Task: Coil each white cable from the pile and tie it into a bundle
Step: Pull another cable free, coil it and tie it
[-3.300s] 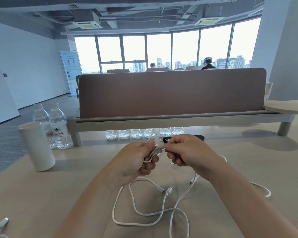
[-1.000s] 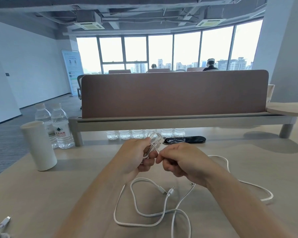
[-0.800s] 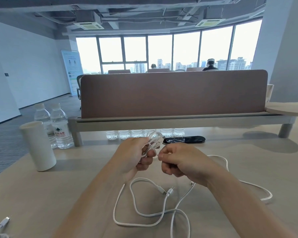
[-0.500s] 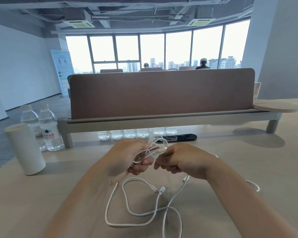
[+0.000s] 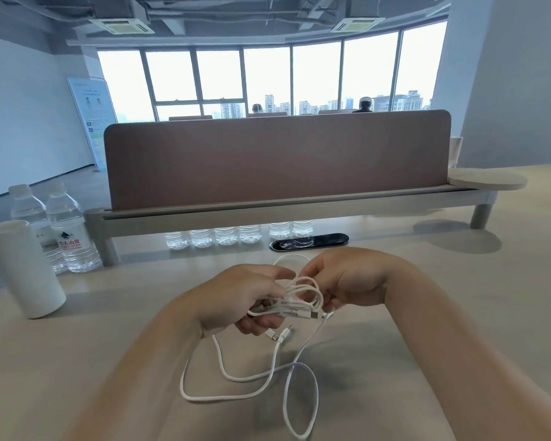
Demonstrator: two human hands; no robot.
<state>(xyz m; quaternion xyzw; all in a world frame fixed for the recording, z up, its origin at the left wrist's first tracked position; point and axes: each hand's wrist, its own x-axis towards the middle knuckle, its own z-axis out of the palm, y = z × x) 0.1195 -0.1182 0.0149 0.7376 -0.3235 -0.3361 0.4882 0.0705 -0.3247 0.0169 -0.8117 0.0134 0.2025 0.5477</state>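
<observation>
So both hands are up just over the desk (image 5: 458, 329): the left hand (image 5: 245, 297) has its fingers curled round a small coil of white cable (image 5: 299, 297), and the right hand (image 5: 350, 281) pinches the coil's loops from the other side. More loose cable (image 5: 252, 380) sprawls on the desk right below them, with a white cup (image 5: 23, 268) and water bottles (image 5: 72, 230) off to the left.

Looks like an open-plan office: desk divider (image 5: 277, 160) at 12 o'clock, big skyline windows (image 5: 268, 78) behind it, ceiling aircon (image 5: 120, 25) at 11.
</observation>
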